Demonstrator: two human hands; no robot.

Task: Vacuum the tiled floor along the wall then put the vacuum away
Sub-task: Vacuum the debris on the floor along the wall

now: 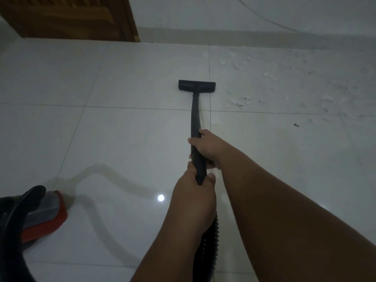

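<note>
A black vacuum wand [195, 115] runs away from me to a flat black floor nozzle [197, 86] resting on the pale tiled floor [122, 139], short of the wall [223, 15]. My right hand [205, 146] grips the wand higher up. Just below it, my left hand [196, 186] grips the wand's lower end where the ribbed black hose [207, 247] joins. The red and grey vacuum body [43, 215] sits on the floor at the lower left.
A wooden door [71, 17] stands at the upper left. White dust and flakes [284, 86] cover the tiles right of the nozzle, with a small dark speck [296, 124]. A thin cable [264, 19] hangs across the wall.
</note>
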